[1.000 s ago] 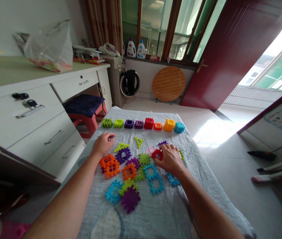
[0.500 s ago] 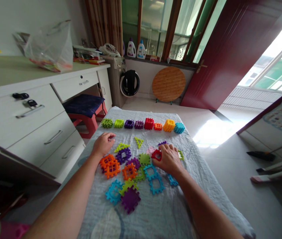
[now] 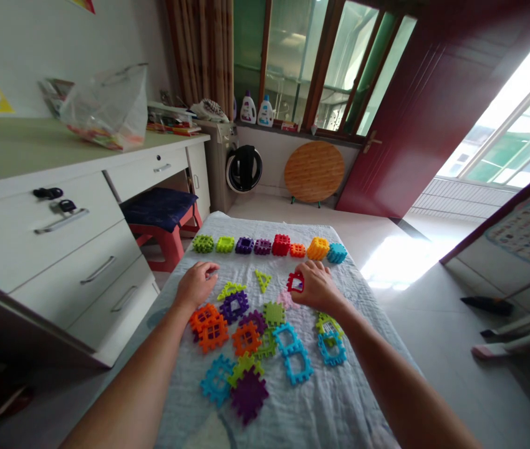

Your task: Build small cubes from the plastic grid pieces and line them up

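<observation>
My right hand [image 3: 318, 285] pinches a red square interlocking tile [image 3: 295, 282] with a window in it, above the right part of the cloth. A pale pink tile [image 3: 285, 299] lies just below it. My left hand [image 3: 196, 284] is near the cloth's left side, fingers loosely bent and apart, with nothing visible in them. Close to it are a lime triangular tile [image 3: 231, 290], a dark purple tile [image 3: 234, 307] and orange tiles [image 3: 212, 333]. A smaller lime triangle [image 3: 262, 280] lies between the hands. Blue tiles [image 3: 297, 366] and a purple solid tile [image 3: 250, 396] lie nearer to me.
Along the far edge of the cloth-covered table [image 3: 340, 411] stands a row of coloured stacks, among them a red stack [image 3: 281, 244] and a yellow stack [image 3: 318, 248]. A lime tile [image 3: 328, 323] and a blue tile [image 3: 332, 349] lie under my right forearm. A desk [image 3: 73, 243] stands left.
My right hand has lifted the red tile and moved slightly away from me, uncovering the lime and blue tiles at right. My left hand stays in about the same place.
</observation>
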{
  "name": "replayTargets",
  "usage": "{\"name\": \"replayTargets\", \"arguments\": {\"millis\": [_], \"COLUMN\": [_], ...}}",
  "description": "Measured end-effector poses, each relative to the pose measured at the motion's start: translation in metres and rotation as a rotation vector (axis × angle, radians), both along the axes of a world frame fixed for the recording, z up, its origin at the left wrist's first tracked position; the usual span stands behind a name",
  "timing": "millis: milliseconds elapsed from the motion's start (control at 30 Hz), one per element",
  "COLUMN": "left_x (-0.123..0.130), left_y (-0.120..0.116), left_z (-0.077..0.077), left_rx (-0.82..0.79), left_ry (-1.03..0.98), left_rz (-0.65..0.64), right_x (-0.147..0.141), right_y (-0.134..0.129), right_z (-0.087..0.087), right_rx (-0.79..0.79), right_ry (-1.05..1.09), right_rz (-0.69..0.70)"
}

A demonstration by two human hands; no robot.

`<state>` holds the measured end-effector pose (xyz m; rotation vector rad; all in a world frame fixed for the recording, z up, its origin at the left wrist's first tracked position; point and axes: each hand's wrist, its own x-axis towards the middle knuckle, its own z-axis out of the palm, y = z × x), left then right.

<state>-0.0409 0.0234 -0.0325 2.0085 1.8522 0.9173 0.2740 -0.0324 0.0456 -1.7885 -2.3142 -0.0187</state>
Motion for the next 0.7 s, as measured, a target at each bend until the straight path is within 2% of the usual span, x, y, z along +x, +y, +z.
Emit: {"name": "replayTargets", "arguments": {"millis": [167, 333, 500, 700], "left_x": [0.001, -0.001, -0.001, -0.001], "left_y": [0.0, 0.0, 0.001, 0.0], "left_z": [0.002, 0.001, 0.0, 0.003], "left_rx": [-0.031, -0.03, -0.004, -0.015], "left_ry": [-0.005, -0.016, -0.016, -0.009], "left_rz": [0.011, -0.009, -0.026, -0.016], "right_x": [0.0, -0.007, -0.011, -0.013], "right_y": [0.073, 0.132, 0.159, 0.166], "right_z": [0.027, 0.029, 0.018, 0.011], "right_rx": [0.053, -0.002, -0.119, -0.153], "right_ry": [0.064, 0.027, -0.047, -0.076], "right_rz": [-0.018, -0.03, -0.034, -0.043]}}
